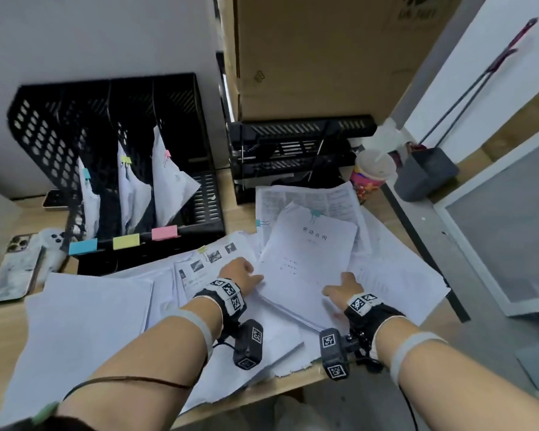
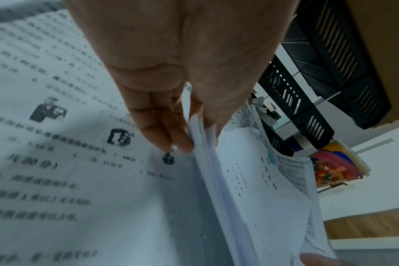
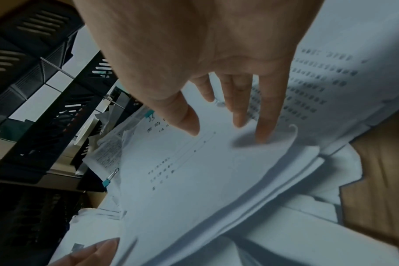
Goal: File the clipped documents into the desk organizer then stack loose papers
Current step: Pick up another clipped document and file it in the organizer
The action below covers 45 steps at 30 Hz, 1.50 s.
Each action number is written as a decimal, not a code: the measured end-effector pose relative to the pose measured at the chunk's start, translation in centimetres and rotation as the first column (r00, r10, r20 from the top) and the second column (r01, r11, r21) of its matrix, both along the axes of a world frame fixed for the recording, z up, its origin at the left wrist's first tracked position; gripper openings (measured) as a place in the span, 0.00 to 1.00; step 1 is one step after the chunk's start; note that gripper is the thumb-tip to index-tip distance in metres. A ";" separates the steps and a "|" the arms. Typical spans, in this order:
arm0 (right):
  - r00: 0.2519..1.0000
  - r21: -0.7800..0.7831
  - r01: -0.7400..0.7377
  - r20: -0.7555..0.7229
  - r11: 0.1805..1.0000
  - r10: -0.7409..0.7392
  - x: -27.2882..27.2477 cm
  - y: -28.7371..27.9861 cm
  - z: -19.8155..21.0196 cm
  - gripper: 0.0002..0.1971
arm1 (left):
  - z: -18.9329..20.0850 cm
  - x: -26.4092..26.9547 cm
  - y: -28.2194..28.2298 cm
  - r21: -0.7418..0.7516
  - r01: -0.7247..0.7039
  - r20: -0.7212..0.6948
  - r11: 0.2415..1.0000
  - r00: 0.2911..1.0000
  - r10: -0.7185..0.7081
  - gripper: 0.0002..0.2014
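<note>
Teal-clipped white document bundle (image 1: 305,262) lay atop loose white sheets (image 1: 84,309) on the counter; my left hand (image 1: 238,272) pinched its edge, my right hand (image 1: 344,289) pressed flat. Sheets beneath might have dragged along and slid off.

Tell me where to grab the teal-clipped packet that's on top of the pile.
Probably by its two long side edges near the bottom. The packet lies flat, its teal clip binding the far top edge. The left hand already pinches the left edge, which is lifted; the right hand rests on the right.
</note>
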State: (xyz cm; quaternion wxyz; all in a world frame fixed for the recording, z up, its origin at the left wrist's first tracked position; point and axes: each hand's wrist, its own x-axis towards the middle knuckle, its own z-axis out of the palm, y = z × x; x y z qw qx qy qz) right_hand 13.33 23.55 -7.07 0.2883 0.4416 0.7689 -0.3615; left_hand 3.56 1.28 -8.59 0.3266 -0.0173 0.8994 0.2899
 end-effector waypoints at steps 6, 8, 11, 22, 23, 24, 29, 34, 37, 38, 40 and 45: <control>0.999 -0.050 0.009 -0.039 0.999 -0.011 0.6 1.9 0.0 0.37 | 0.9 1.9 0.9 0.147 -0.029 0.179 0.989 0.984 0.002 0.06; 0.999 -0.082 0.027 -0.035 0.996 -0.030 0.7 2.5 0.5 0.35 | 0.9 2.4 0.4 0.199 -0.038 0.204 0.979 0.979 -0.004 0.10; 0.996 -0.124 0.015 -0.085 0.992 -0.026 0.4 3.2 0.6 0.33 | 1.5 3.6 -1.2 0.242 -0.018 0.200 0.970 0.979 -0.032 0.17; 0.870 -0.173 -0.378 -0.402 0.909 0.285 -3.2 -3.4 4.1 0.16 | 4.1 7.3 -9.5 0.327 -0.458 0.297 0.827 0.880 0.370 0.17; 0.858 -0.172 -0.410 -0.405 0.896 0.315 -3.5 -4.3 4.2 0.15 | 4.4 7.3 -10.4 0.344 -0.524 0.278 0.779 0.849 0.449 0.13; 0.848 -0.176 -0.445 -0.398 0.878 0.349 -3.8 -5.1 4.2 0.15 | 4.7 7.3 -11.2 0.364 -0.563 0.258 0.742 0.827 0.500 0.11; 0.739 -0.115 -0.637 -0.371 0.762 0.562 -4.7 -9.3 3.3 0.06 | 6.3 8.0 -15.0 0.415 -0.613 0.176 0.672 0.779 0.601 0.11; 0.713 -0.133 -0.674 -0.374 0.727 0.593 -5.3 -13.1 4.9 0.13 | 7.3 8.8 -18.1 0.438 -0.657 0.124 0.614 0.721 0.682 0.08; 0.675 -0.102 -0.702 -0.410 0.705 0.613 -5.8 -14.7 5.4 0.12 | 7.9 9.0 -19.7 0.445 -0.670 0.119 0.594 0.702 0.702 0.08; 0.658 -0.079 -0.715 -0.413 0.694 0.630 -6.1 -15.2 5.5 0.12 | 8.2 9.1 -20.1 0.449 -0.670 0.119 0.591 0.701 0.703 0.08; 0.640 -0.034 -0.726 -0.399 0.687 0.657 -6.8 -16.2 5.2 0.12 | 8.8 9.1 -20.9 0.453 -0.671 0.114 0.586 0.696 0.709 0.06; 0.626 0.199 -0.697 -0.299 0.689 0.720 -8.2 -19.2 6.6 0.11 | 10.7 8.3 -22.2 0.503 -0.642 0.075 0.579 0.700 0.710 0.05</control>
